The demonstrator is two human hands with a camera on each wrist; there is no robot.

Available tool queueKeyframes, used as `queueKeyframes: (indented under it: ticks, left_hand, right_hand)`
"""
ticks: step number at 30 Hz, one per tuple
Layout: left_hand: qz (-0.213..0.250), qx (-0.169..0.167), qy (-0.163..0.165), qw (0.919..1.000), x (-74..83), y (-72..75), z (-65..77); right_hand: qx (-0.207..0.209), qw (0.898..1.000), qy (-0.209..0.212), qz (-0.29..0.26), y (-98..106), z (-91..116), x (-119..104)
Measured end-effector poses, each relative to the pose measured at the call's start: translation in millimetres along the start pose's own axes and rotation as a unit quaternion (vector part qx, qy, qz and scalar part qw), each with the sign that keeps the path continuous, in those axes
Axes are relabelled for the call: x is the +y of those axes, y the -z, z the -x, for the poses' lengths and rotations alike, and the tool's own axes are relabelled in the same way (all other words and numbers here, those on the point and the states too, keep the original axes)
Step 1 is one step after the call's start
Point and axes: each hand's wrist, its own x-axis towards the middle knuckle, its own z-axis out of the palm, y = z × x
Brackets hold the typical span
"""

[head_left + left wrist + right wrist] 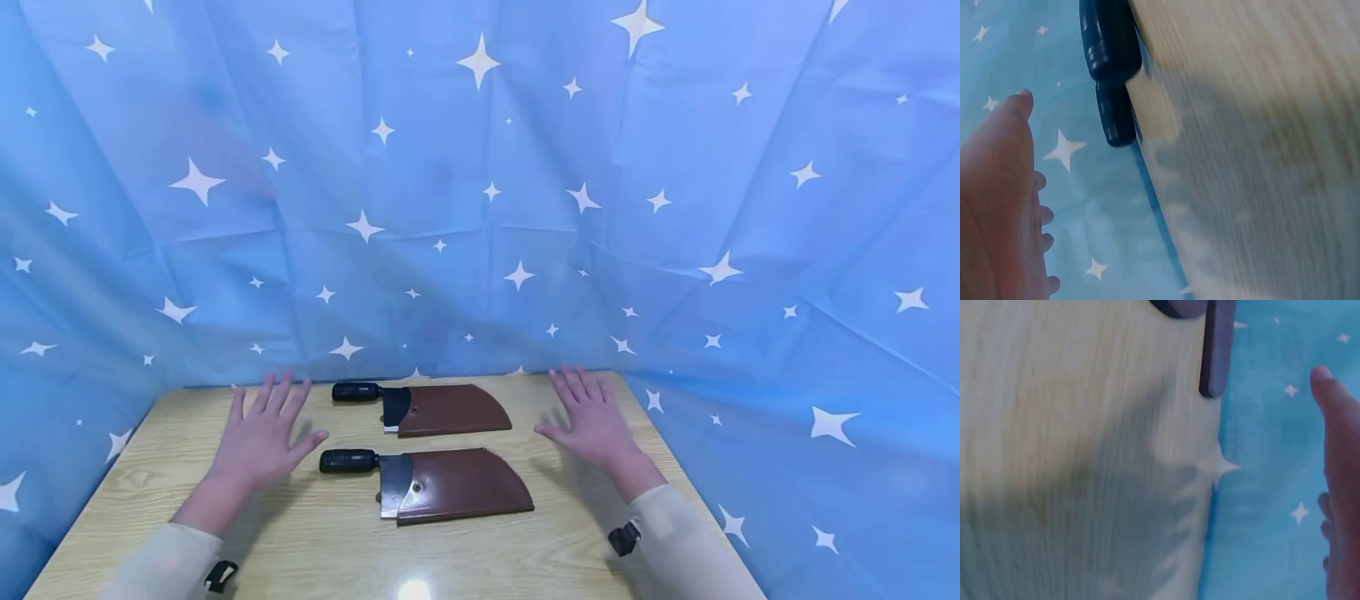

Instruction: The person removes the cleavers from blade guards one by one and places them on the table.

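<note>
both hands hovered over the table [315, 558], well apart, one on each side of two knives. the left hand [258, 442] was spread, palm down, its fingers straight and fanned, its thumb held out toward the knives; the thumb tip lay near the handle [348, 461] of the near knife [396, 479], with a gap between them in the left wrist view. the right hand [592, 427] was likewise spread, fingers straight and slightly fanned, thumb pointing inward, just beyond the rounded end of the far knife [396, 404]. each hand was free of both knives and cast a shadow on the wood. the knives lay flat, one behind the other and nearly parallel, at the middle of the table, black handles to the left. a brown sheath [468, 487] covered most of the near blade, and a second sheath [457, 410] most of the far one; a strip of each blade showed beside the handle. a blue cloth [442, 183] with white stars hung behind.
</note>
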Motion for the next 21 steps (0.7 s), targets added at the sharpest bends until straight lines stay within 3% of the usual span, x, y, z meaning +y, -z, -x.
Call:
queueKeyframes:
  ticks: [7, 14, 21]
  left_hand:
    - [0.004, -0.015, -0.014, 0.9998, 22.8, -7.7, 6.0]
    - [0.005, -0.013, -0.032, 0.9994, 41.9, -15.0, 10.9]
    - [0.019, -0.016, -0.049, 0.9985, 56.6, -26.1, 12.7]
  right_hand:
    - [0.002, 1.0, 0.024, -0.013, -6.8, 7.6, -25.2]
    - [0.02, 0.997, 0.077, -0.026, -16.4, 13.2, -48.6]
    - [-0.015, 0.994, 0.106, -0.03, -25.1, 14.7, -72.8]
